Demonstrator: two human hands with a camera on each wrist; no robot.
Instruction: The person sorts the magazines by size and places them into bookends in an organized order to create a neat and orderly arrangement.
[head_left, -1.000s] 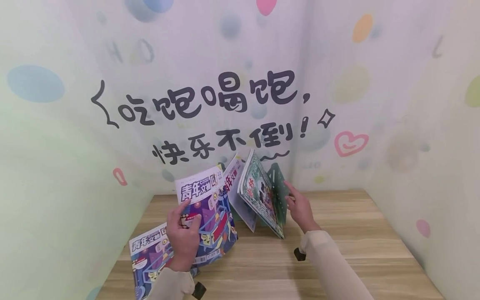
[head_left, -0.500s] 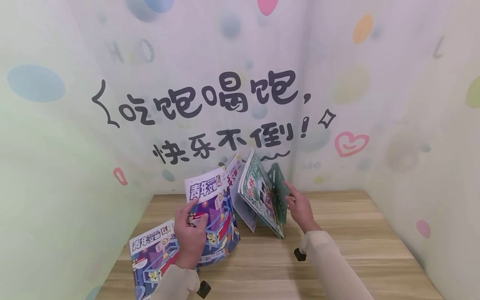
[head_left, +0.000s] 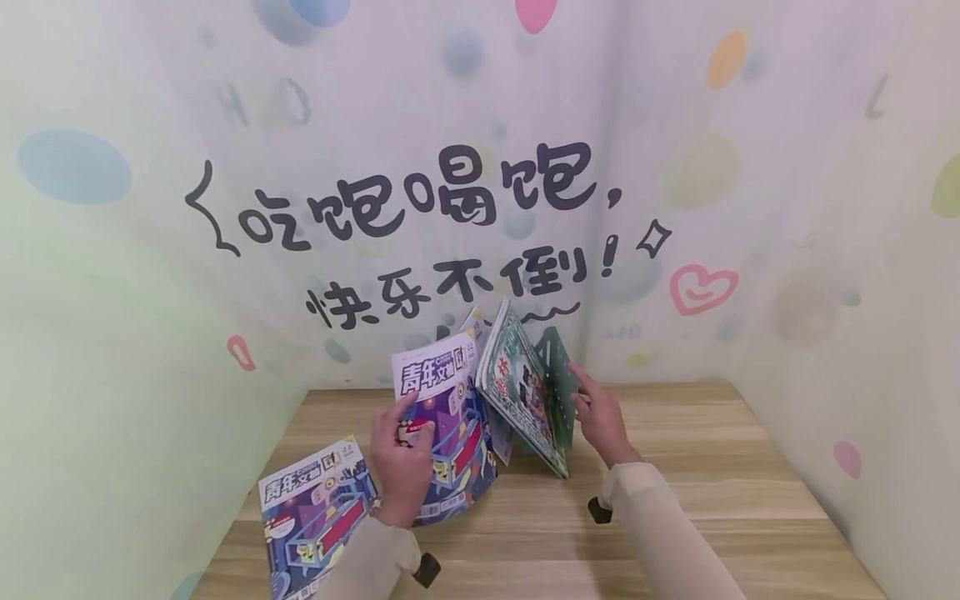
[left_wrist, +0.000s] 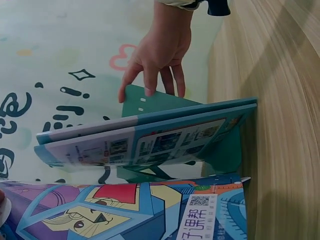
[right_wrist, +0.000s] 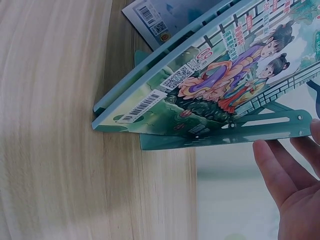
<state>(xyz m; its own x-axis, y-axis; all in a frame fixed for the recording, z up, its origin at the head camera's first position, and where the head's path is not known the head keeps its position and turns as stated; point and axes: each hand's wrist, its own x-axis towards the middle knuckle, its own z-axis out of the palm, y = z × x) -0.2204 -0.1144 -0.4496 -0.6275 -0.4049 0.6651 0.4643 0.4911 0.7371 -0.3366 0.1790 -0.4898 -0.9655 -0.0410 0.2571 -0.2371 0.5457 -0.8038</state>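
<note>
1. Spotted pale walls (head_left: 112,292) surround a wooden table (head_left: 675,500).
2. Left of centre, a purple magazine (head_left: 457,417), cover facing near, long axis upright and slightly tilted, hides most of a pale magazine (head_left: 501,437); its twin (head_left: 322,521) lies near left, partly behind a sleeve (head_left: 378,558).
3. Green magazines (head_left: 525,387) lean rightward, masking much of the bookend (head_left: 557,367).
4. Left hand (head_left: 402,467) pinches the purple magazine; right hand (head_left: 602,421), fingers straightened, touches the bookend's edge.

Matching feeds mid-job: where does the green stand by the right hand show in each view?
Head: green stand, right of centre, partly hidden by the green-covered magazine.
Left wrist: green stand, upper middle, just below the right hand; more shows lower down.
Right wrist: green stand, spanning centre to right, just above the fingertips.
Shared landmark: the right hand, in all three.
</note>
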